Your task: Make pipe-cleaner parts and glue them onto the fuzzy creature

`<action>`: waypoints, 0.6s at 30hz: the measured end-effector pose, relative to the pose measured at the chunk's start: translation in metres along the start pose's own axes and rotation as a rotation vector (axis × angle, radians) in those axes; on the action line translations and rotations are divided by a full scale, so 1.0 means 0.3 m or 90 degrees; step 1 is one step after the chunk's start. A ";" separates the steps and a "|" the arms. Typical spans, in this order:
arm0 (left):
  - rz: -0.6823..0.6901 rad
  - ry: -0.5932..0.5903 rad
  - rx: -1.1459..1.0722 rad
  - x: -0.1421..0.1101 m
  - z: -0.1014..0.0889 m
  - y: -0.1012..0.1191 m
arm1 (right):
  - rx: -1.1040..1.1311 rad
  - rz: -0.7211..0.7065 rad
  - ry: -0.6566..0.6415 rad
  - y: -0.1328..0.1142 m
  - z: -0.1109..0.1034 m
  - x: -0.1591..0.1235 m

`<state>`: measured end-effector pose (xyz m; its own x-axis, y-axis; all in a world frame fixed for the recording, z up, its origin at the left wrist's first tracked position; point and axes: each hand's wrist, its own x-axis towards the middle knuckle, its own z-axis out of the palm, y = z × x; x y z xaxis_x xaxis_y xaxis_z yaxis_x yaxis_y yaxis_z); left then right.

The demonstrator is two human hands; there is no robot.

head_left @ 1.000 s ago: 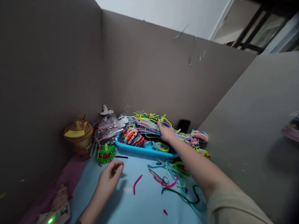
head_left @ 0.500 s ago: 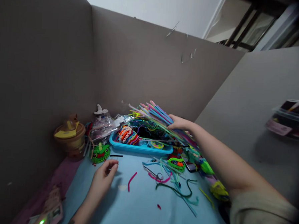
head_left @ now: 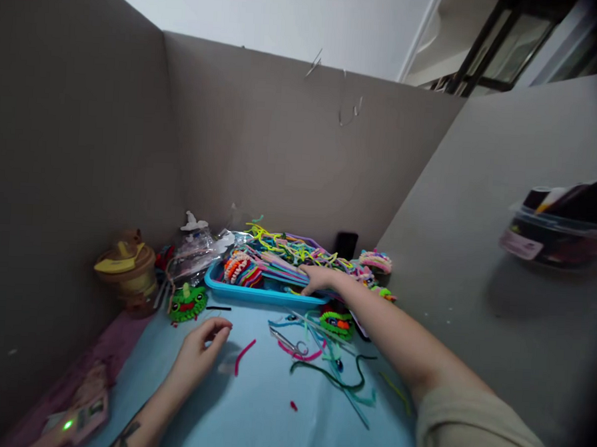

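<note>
On the light blue counter (head_left: 268, 422), walled by grey partitions, we record the following. Item one: our right hand (head_left: 319, 279), palm down and fingers spread loosely, resting on the bundle of multicoloured fuzzy craft stems (head_left: 281, 257) heaped across the shallow blue plastic tray (head_left: 235, 291); whether any stem is pinched beneath the fingers we cannot tell. Item two: our left hand (head_left: 199, 345), half curled with thumb and forefinger nearly meeting, resting on the counter; we cannot tell if it holds anything. Item three: a short bent magenta stem (head_left: 244, 355), lying just beside the left hand. Item four: small metal scissors (head_left: 289, 343), lying among loose pink, teal and dark green stems near the tray's front edge. Item five: a green fuzzy frog-like figure (head_left: 187, 302), at the tray's left corner, with a short black stem (head_left: 218, 308) beside it. Item six: a tan lidded cup with yellow top (head_left: 126, 274), far left. Item seven: a clear plastic container (head_left: 563, 227) on the right partition ledge, blurred.
</note>
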<state>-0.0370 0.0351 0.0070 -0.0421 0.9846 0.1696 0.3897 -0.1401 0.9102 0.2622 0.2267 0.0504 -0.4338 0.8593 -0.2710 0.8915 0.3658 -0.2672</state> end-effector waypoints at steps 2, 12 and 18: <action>0.016 -0.042 0.001 0.004 0.019 0.040 | 0.001 -0.005 0.008 -0.007 -0.005 0.015; -0.067 -0.124 -0.263 0.098 0.152 0.149 | 0.090 0.023 0.187 0.022 -0.140 -0.010; -0.129 -0.042 -0.538 0.284 0.321 0.268 | 0.124 -0.029 0.219 -0.028 -0.186 -0.054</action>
<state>0.0793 0.1178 0.0583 0.0265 0.9993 -0.0246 -0.4335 0.0337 0.9005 0.2690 0.2297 0.1087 -0.3745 0.9252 0.0616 0.8166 0.3606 -0.4507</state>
